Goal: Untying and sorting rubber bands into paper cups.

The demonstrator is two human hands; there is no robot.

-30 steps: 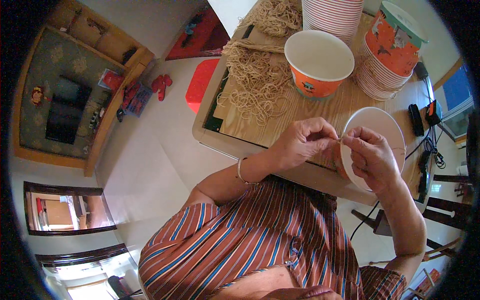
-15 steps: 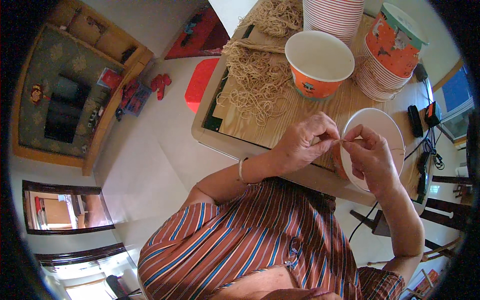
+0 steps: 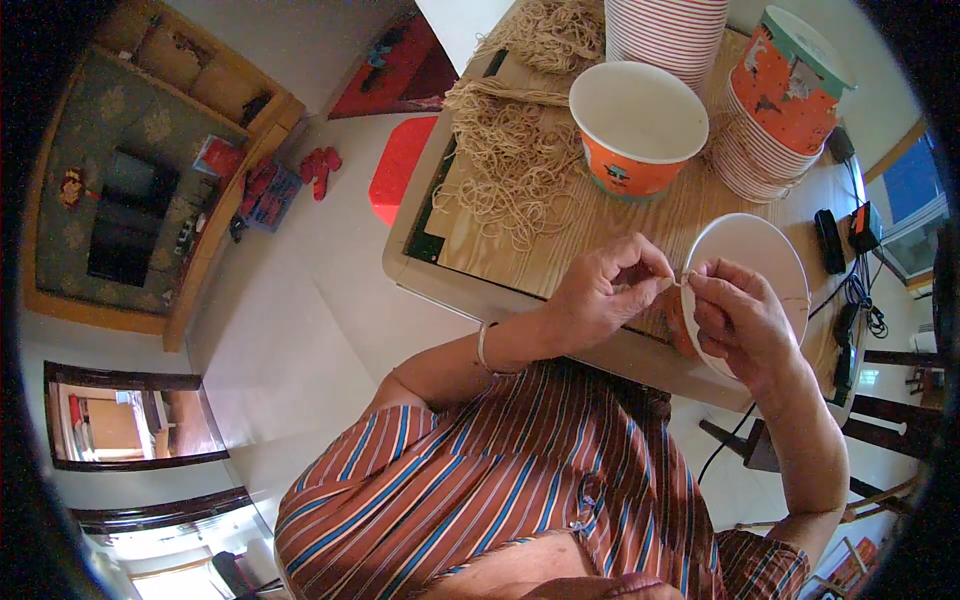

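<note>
A white-lined paper bucket (image 3: 765,245) with an orange outside lies tilted at the table's near right, its mouth toward me. At its left rim, my left hand (image 3: 608,295) pinches a short bit of tan string between thumb and forefinger. My right hand (image 3: 745,318) reaches across the bucket's mouth, thumb and fingertips closed on the same string beside the rim. Only a little string shows between the fingertips; whether it is knotted is too small to tell. Another piece of string shows on the bucket's right rim.
Loose tan string (image 3: 510,185) lies heaped on the wooden table (image 3: 490,265). An orange paper bucket (image 3: 630,170) stands upright beyond my hands, before a tall bucket stack (image 3: 665,40). A second stack (image 3: 765,155) stands far right, near black adapters and cables (image 3: 858,290). A red stool (image 3: 400,170) is left.
My fingertips have moved slightly apart, with a bit of string now showing between them. The right hand has turned a little, its fingers more curled. The bucket has barely shifted.
</note>
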